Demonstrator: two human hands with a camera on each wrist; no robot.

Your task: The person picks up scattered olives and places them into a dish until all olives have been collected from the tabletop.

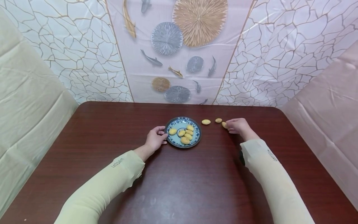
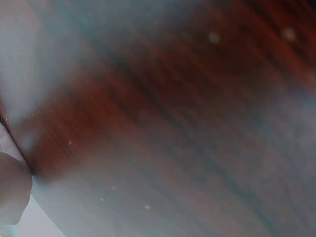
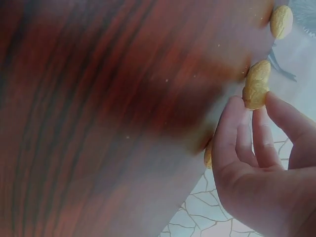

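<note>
A round plate (image 1: 182, 145) with a blue floral rim stands on the table and bears several yellow potato-like ovals (image 1: 185, 140). At its left edge my left hand (image 1: 154, 139) grips the rim, thumb and fingers close together there. Only a fingertip of that hand (image 2: 15, 190) shows in the left wrist view. To the right of the plate, my right hand (image 1: 237, 126) pinches a yellow potato-like oval (image 3: 254, 94) between thumb and fingertips, close over the table. Its wrinkled skin shows in the right wrist view.
Between plate and right hand lie two more yellow ovals, one nearer the plate (image 1: 206, 122) and one nearer the hand (image 1: 218, 120). Another oval (image 3: 208, 155) is partly hidden behind the right hand. The dark red table (image 1: 173, 180) ends at a patterned backdrop (image 1: 156, 71).
</note>
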